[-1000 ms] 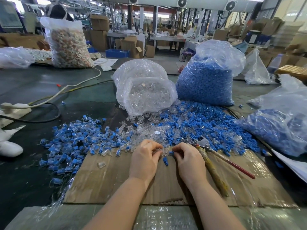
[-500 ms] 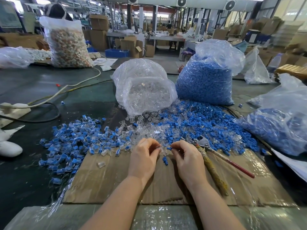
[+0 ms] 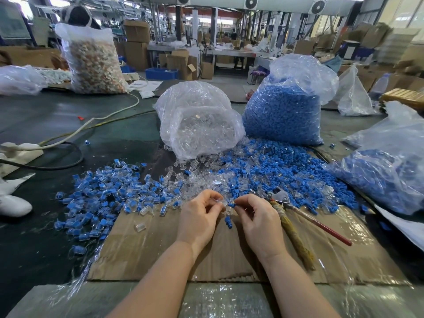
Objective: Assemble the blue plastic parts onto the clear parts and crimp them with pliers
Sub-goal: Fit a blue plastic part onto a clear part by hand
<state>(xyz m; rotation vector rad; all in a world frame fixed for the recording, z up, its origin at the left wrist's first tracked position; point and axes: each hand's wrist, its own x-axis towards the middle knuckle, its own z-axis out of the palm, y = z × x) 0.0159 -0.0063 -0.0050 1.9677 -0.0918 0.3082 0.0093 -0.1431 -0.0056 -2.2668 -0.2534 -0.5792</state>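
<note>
Your left hand [image 3: 199, 218] pinching a small clear plastic part [image 3: 218, 200], your right hand [image 3: 259, 218] gripping a small blue plastic part [image 3: 231, 205], both just apart over the cardboard sheet [image 3: 146, 246], metal pliers with red handle [image 3: 296, 208] at three o'clock, loose blue pile [image 3: 286, 171] at one.

I'm sitting in a factory hall, at a long assembly bench [image 3: 46, 125] heaped with loose plastic parts. Bulk sacks stand on it: a bag of blue pieces [image 3: 284, 111] far right, a bag of clear pieces [image 3: 202, 127] beside it. Far off I see stacked cardboard cartons [image 3: 136, 44], more worktables [image 3: 220, 52], and what look like ventilation fans [image 3: 251, 1] along the ceiling beam, though they're blurry
</note>
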